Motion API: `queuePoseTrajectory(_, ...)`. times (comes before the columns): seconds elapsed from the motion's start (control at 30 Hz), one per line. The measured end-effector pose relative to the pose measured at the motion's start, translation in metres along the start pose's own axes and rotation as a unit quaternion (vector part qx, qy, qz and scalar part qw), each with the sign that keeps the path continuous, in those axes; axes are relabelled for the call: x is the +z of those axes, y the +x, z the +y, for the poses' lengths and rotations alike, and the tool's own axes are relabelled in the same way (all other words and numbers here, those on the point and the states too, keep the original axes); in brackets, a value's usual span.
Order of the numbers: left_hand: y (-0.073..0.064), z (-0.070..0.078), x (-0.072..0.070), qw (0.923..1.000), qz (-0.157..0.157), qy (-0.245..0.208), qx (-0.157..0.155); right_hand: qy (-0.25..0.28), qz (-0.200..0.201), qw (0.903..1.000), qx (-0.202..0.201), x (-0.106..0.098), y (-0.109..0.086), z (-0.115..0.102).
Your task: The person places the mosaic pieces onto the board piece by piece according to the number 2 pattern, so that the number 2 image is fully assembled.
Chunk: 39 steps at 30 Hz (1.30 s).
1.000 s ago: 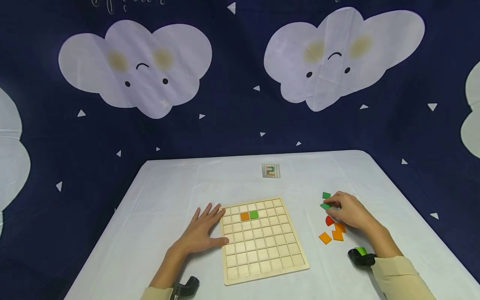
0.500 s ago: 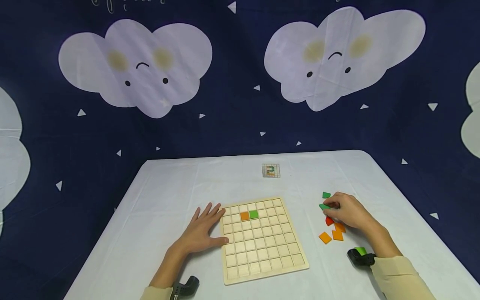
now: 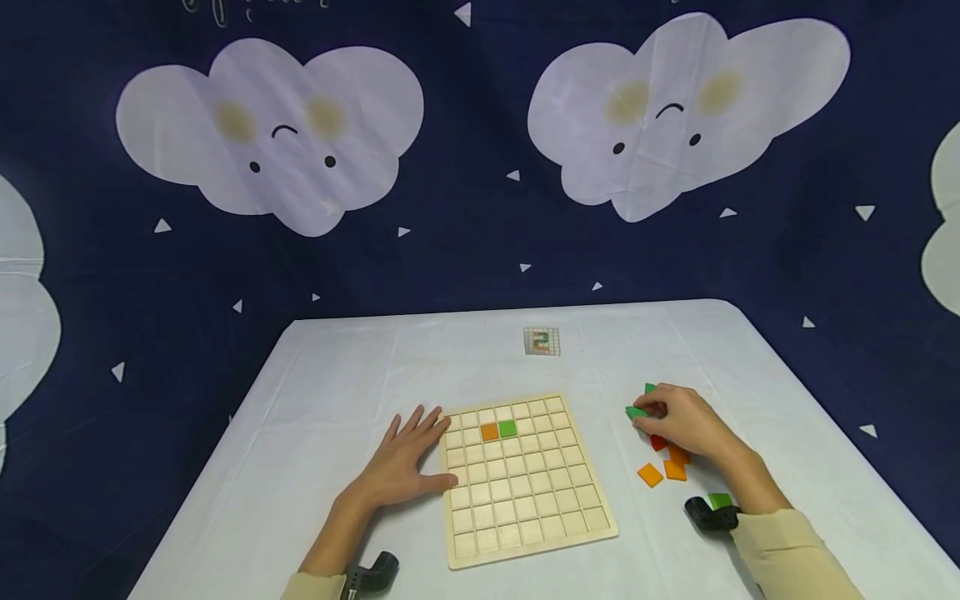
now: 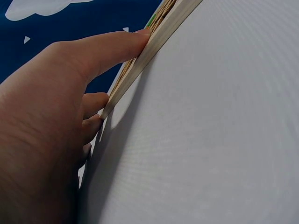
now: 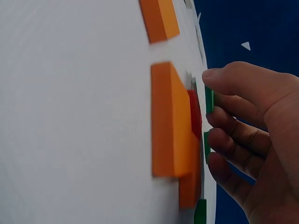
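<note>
My right hand (image 3: 686,421) pinches a green tile (image 3: 635,412) between thumb and fingers, at the right of the table. The right wrist view shows this green tile (image 5: 209,99) thin and edge-on under the thumb. My left hand (image 3: 401,467) lies with fingers spread at the left edge of a pale wooden grid board (image 3: 504,511); its thumb rests on the rim, as the left wrist view confirms. Near the board's far side, an orange square (image 3: 490,432) and a light green square (image 3: 507,428) sit side by side in two cells.
Below the right hand lie a red piece (image 3: 658,443) and several orange tiles (image 3: 650,475). Another green piece (image 3: 650,387) shows just behind the fingers. A light green tile (image 3: 719,501) lies by the right wrist camera. At the back stands a small pattern card (image 3: 542,342).
My right hand has moved slightly left toward the board, carrying the green tile with it and covering more of the green piece behind. The left hand and board have stayed put.
</note>
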State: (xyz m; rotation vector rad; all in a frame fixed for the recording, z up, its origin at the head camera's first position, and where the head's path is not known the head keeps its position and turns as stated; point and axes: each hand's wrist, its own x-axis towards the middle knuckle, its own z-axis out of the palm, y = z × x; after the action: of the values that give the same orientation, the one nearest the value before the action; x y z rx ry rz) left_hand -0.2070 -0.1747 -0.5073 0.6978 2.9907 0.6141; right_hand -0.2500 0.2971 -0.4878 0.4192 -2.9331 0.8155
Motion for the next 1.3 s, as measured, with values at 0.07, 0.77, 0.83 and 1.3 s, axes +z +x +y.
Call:
queuePoseTrajectory(0.07, 0.000, 0.000, 0.000, 1.0000, -0.001, 0.000, -0.002, 0.001, -0.002, 1.0000, -0.004, 0.001, 0.001, -0.002)
queuePoseTrajectory(0.77, 0.001, -0.001, 0.001, 1.0000, -0.004, 0.001, -0.004, 0.008, -0.008, 0.9994, -0.034, 0.017, 0.015, -0.027)
queuePoseTrajectory(0.83, 0.001, 0.000, 0.000, 1.0000, -0.005, 0.001, -0.003, 0.010, -0.010, 0.9993, -0.033, 0.018, 0.016, -0.031)
queuePoseTrajectory(1.3, 0.000, -0.001, 0.001, 1.0000, 0.005, 0.001, 0.004, 0.024, -0.023, 0.9974, -0.064, 0.027, 0.026, -0.053)
